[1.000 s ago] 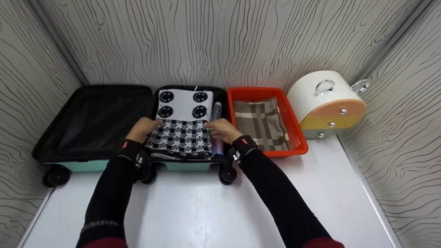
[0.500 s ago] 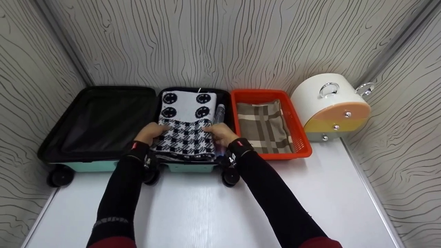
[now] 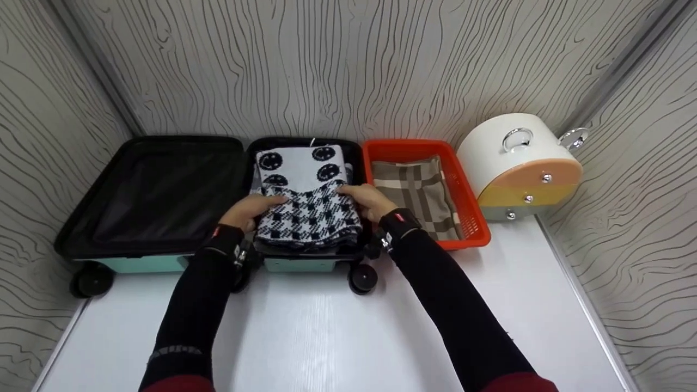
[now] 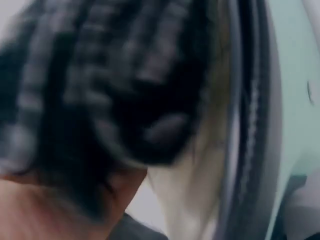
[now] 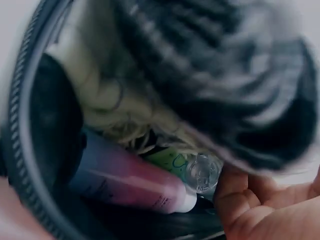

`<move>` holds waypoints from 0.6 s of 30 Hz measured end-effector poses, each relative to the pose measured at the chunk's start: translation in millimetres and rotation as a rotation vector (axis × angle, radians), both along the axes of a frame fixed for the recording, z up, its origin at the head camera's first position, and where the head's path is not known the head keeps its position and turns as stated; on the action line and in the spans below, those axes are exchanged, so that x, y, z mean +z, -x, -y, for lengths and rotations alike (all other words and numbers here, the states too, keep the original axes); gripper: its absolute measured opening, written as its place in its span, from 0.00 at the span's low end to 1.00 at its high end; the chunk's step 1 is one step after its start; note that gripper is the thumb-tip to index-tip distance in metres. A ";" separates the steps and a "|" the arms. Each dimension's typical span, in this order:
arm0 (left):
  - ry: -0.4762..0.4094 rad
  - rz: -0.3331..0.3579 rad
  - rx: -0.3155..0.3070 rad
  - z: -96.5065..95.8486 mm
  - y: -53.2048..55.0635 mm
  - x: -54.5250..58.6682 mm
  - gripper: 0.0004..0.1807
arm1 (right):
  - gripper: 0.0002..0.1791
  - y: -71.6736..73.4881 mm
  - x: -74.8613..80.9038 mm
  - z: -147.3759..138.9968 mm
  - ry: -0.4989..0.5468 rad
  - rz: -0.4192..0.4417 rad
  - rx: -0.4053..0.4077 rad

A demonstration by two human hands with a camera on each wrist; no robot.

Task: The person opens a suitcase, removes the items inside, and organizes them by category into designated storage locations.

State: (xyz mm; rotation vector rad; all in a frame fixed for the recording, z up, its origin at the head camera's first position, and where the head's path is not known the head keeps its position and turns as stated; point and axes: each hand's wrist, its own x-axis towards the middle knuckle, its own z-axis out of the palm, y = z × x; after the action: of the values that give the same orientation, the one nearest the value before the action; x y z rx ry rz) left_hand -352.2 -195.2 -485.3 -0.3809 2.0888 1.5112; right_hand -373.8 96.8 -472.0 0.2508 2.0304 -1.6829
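Observation:
A folded black-and-white knitted scarf, with round smiley patterns and a houndstooth half, is over the right half of an open mint-green suitcase. My left hand grips its left side, thumb on top. On the opposite side my right hand holds it likewise, fingers underneath. Both wrist views blur the scarf, whose folded layers stand raised above a cream cloth inside the case. Below the right hand lie a blue-to-pink tube with a white cap and a clear round cap.
The suitcase's black-lined other half lies open at the left. To the right, a red plastic basket holds a brown plaid cloth. Beyond it stands a white rounded box with coloured drawers. A patterned wall rises behind.
Both hands have shifted slightly to the right with the scarf. Its houndstooth half has lifted and tilted, now covering most of the bottle-like item beside it in the head view.

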 end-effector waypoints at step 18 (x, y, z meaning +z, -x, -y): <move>-0.115 -0.217 -0.025 -49.2 -4.0 69.9 0.53 | 0.25 -0.7 77.9 -64.3 -0.174 -0.245 0.154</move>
State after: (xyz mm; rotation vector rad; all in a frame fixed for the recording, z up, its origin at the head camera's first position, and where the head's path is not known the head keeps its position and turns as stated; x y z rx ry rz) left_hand -348.2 -146.0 -415.5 -0.1532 2.1465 1.7138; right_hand -373.1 161.1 -394.0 -0.0576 2.3138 -1.5061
